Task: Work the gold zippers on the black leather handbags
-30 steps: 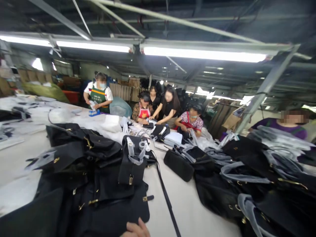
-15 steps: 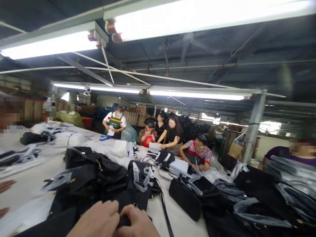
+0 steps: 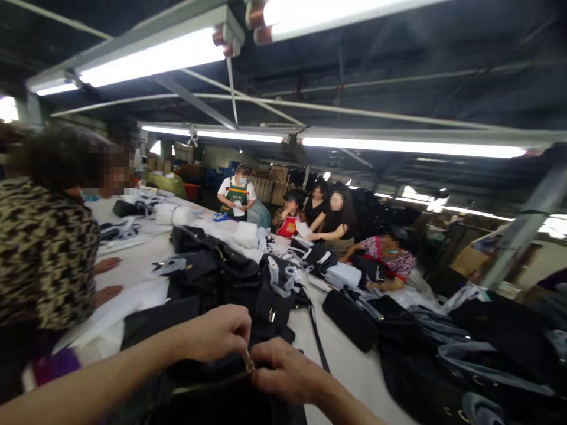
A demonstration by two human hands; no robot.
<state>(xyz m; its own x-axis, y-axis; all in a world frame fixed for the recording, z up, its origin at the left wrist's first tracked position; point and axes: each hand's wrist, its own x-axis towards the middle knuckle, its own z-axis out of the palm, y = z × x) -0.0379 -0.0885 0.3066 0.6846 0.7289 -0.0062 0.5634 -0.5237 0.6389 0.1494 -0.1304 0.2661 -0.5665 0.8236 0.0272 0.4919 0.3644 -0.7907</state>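
A black bag (image 3: 217,404) lies in front of me at the bottom of the head view, with a gold-coloured line along its upper edge. My left hand (image 3: 219,333) is closed, thumb and fingers pinching a small gold metal fitting (image 3: 248,361) at the bag's edge. Its exact kind is too blurred to tell. Close against it, my right hand (image 3: 286,369) is closed with thumb and forefinger at the same fitting. The other fingers of my right hand are curled over the black bag. Just beyond my hands lies another black bag (image 3: 271,304) with a gold buckle.
Black bags (image 3: 443,378) with wrapped handles are piled on the right of the white table (image 3: 354,389). A co-worker in a patterned top (image 3: 48,248) leans in from the left, hands on the table. Several people work at the far side.
My view has swung left, bringing the co-worker at left further into sight. My hands have risen with the black bag's edge, and the gold fitting now shows between them.
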